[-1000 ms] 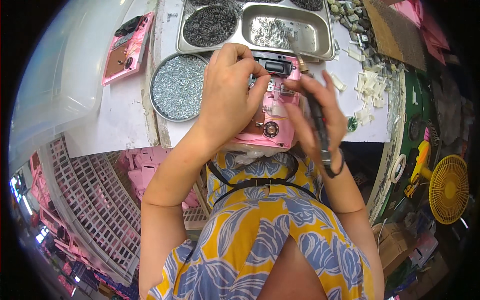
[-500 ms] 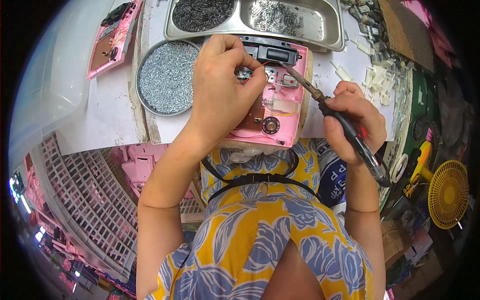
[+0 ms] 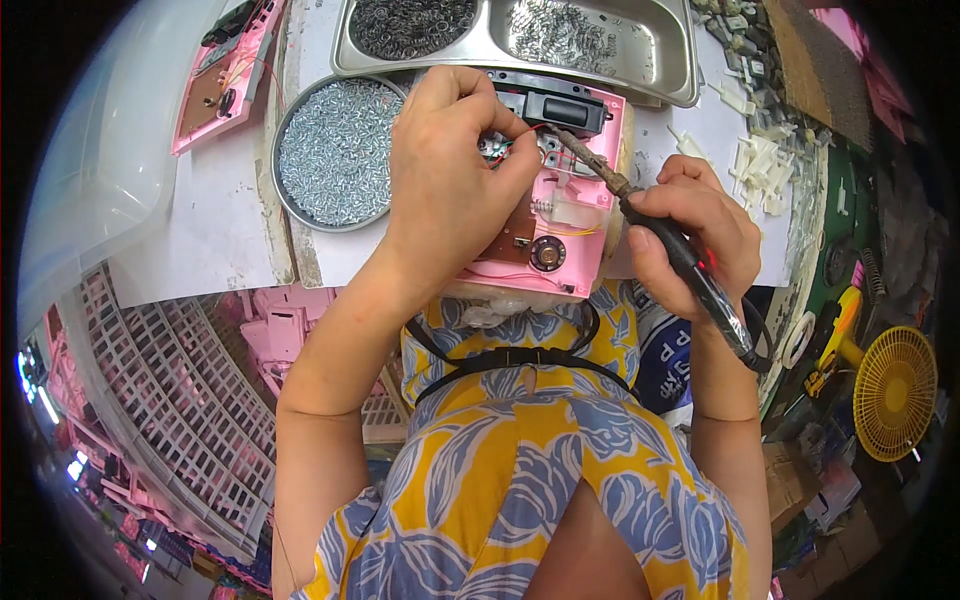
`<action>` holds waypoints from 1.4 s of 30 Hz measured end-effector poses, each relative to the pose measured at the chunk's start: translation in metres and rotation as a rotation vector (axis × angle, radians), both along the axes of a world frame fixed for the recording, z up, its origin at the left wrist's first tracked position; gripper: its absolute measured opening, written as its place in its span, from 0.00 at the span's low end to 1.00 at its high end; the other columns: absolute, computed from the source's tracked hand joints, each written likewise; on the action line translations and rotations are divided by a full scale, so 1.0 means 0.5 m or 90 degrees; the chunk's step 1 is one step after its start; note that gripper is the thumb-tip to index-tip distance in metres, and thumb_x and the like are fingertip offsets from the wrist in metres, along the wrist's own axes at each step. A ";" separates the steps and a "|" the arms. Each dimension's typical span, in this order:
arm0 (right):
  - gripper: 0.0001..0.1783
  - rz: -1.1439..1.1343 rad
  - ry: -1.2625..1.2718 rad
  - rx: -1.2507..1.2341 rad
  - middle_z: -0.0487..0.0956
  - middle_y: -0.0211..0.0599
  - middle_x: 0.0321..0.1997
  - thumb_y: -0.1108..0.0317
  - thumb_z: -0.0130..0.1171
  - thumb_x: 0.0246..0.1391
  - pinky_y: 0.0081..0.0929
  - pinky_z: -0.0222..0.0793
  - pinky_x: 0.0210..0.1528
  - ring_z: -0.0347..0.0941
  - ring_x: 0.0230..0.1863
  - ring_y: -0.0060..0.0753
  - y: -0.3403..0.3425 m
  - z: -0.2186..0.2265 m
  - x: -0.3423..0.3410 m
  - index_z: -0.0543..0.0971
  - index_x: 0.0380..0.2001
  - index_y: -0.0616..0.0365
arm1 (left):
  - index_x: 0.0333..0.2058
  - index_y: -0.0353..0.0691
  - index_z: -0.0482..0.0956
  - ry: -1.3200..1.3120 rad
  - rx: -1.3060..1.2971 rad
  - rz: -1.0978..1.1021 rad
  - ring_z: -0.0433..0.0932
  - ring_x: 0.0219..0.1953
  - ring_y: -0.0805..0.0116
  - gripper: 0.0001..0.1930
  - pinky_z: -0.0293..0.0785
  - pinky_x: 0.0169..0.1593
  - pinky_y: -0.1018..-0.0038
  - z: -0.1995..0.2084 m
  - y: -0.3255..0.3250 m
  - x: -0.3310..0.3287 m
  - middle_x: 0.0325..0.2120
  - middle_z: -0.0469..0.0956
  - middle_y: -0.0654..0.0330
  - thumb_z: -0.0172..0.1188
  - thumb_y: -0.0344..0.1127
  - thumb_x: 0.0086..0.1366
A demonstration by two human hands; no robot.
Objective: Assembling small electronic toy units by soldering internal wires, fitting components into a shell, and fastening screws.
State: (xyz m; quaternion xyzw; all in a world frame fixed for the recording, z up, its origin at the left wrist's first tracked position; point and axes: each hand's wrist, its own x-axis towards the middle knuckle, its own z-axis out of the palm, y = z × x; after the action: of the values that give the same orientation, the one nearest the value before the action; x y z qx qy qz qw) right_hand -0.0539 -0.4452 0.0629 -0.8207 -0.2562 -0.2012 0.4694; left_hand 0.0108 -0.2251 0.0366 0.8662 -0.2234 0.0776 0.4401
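While my left hand [image 3: 445,175] pinches red wires over the pink device housing [image 3: 545,215] beneath the steel tray [image 3: 675,75], my right hand [image 3: 690,225] grips the soldering iron [image 3: 650,225], tip on the housing's inside. Round dish of screws [image 3: 335,150]: left of housing. Best practice, I judge: steady wires, brief tip contact.

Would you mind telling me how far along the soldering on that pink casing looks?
Done: the pink casing lies open with a brown board and round part already seated. In hand: the left hand pinches thin wires at its upper end, while the right hand holds the soldering iron, tip aimed there; contact is unclear. Left: the casing is not closed, and another open pink casing waits top left.
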 end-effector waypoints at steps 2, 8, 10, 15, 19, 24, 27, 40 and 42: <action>0.14 -0.005 -0.008 -0.022 0.80 0.33 0.24 0.77 0.69 0.41 0.32 0.71 0.35 0.71 0.20 0.33 0.002 0.002 -0.001 0.82 0.36 0.60 | 0.27 0.31 0.82 -0.002 -0.001 0.000 0.76 0.38 0.62 0.05 0.72 0.42 0.72 0.000 0.000 0.001 0.36 0.75 0.54 0.68 0.26 0.52; 0.17 0.009 -0.036 -0.111 0.74 0.30 0.19 0.77 0.70 0.37 0.32 0.71 0.36 0.69 0.20 0.32 -0.004 0.005 -0.001 0.82 0.36 0.57 | 0.27 0.31 0.82 0.005 -0.010 0.003 0.76 0.39 0.61 0.05 0.72 0.44 0.71 0.001 -0.001 0.000 0.36 0.75 0.54 0.67 0.26 0.52; 0.17 0.012 -0.040 -0.105 0.73 0.29 0.18 0.78 0.70 0.37 0.31 0.70 0.36 0.69 0.20 0.32 -0.004 0.004 0.000 0.83 0.36 0.57 | 0.27 0.32 0.82 -0.005 -0.014 0.004 0.76 0.39 0.60 0.05 0.72 0.45 0.71 -0.002 0.000 0.000 0.36 0.75 0.54 0.67 0.26 0.52; 0.17 0.022 -0.008 -0.068 0.73 0.29 0.19 0.78 0.70 0.37 0.31 0.71 0.36 0.69 0.20 0.33 -0.013 0.013 -0.003 0.83 0.36 0.57 | 0.27 0.32 0.82 -0.010 -0.009 0.013 0.77 0.41 0.59 0.05 0.73 0.46 0.70 0.002 -0.003 -0.001 0.37 0.76 0.53 0.68 0.27 0.52; 0.17 0.019 -0.010 -0.053 0.75 0.30 0.20 0.78 0.70 0.38 0.32 0.71 0.35 0.69 0.20 0.33 -0.017 0.008 -0.006 0.82 0.36 0.57 | 0.27 0.32 0.83 -0.005 -0.009 0.017 0.78 0.41 0.59 0.05 0.73 0.46 0.70 0.002 -0.004 -0.003 0.37 0.77 0.52 0.68 0.27 0.52; 0.16 0.020 -0.020 -0.039 0.78 0.33 0.22 0.78 0.69 0.39 0.33 0.71 0.34 0.70 0.20 0.34 -0.022 0.005 -0.006 0.82 0.36 0.59 | 0.28 0.32 0.83 -0.005 -0.009 0.012 0.78 0.40 0.59 0.05 0.73 0.46 0.70 0.003 -0.003 -0.002 0.37 0.77 0.52 0.68 0.27 0.52; 0.15 0.021 -0.025 -0.045 0.79 0.34 0.23 0.78 0.69 0.40 0.33 0.71 0.33 0.70 0.21 0.35 -0.026 0.006 -0.005 0.82 0.36 0.60 | 0.28 0.32 0.83 -0.009 -0.014 0.013 0.78 0.40 0.59 0.05 0.73 0.46 0.70 0.006 -0.003 -0.003 0.37 0.77 0.53 0.68 0.27 0.52; 0.16 0.037 -0.025 -0.034 0.80 0.36 0.24 0.78 0.70 0.39 0.31 0.70 0.32 0.70 0.20 0.35 -0.025 0.005 -0.002 0.81 0.36 0.61 | 0.26 0.34 0.82 -0.047 -0.031 0.012 0.77 0.37 0.56 0.06 0.74 0.42 0.66 -0.002 0.001 -0.003 0.35 0.75 0.53 0.68 0.26 0.48; 0.16 0.039 -0.026 -0.030 0.80 0.36 0.24 0.79 0.70 0.38 0.31 0.70 0.32 0.70 0.20 0.35 -0.025 0.002 -0.001 0.82 0.36 0.61 | 0.27 0.34 0.82 -0.054 -0.028 0.005 0.77 0.38 0.56 0.06 0.74 0.42 0.66 -0.001 0.003 -0.003 0.36 0.75 0.53 0.68 0.26 0.48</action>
State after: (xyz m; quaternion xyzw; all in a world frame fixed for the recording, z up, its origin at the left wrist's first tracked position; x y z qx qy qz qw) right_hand -0.0542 -0.4578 0.0639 -0.8190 -0.2952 -0.1978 0.4505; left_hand 0.0092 -0.2236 0.0361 0.8532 -0.2371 0.1209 0.4486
